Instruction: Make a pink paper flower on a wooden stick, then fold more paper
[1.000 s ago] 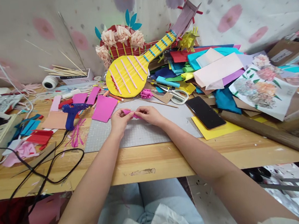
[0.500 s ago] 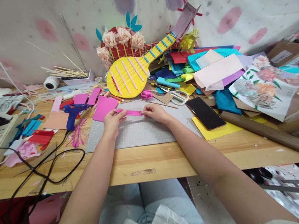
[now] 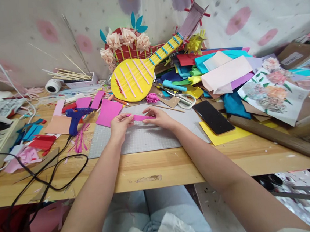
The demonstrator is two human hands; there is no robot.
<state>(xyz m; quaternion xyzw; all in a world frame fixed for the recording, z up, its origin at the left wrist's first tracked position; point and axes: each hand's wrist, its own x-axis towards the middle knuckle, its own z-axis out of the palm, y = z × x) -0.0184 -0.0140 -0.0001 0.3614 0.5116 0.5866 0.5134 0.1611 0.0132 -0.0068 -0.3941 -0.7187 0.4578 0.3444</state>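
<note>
A narrow pink paper strip point(image 3: 140, 117) is stretched just above the grey cutting mat point(image 3: 146, 137). My left hand point(image 3: 120, 126) pinches its left end and my right hand point(image 3: 159, 117) pinches its right end. Both hands hover over the far part of the mat, fingers closed on the strip. A larger pink sheet point(image 3: 108, 112) lies just left of my left hand.
Blue glue gun point(image 3: 75, 117) with a black cable point(image 3: 47, 171) lies to the left. Scissors point(image 3: 182, 97), a black phone point(image 3: 212, 116) on yellow paper, a wooden rod point(image 3: 279, 138), a yellow paper guitar point(image 3: 134, 77) and heaps of coloured paper point(image 3: 222, 72) crowd the back and right.
The hands drew apart, pulling the folded pink piece out into a strip, then came slightly closer again, the left hand shifting right.
</note>
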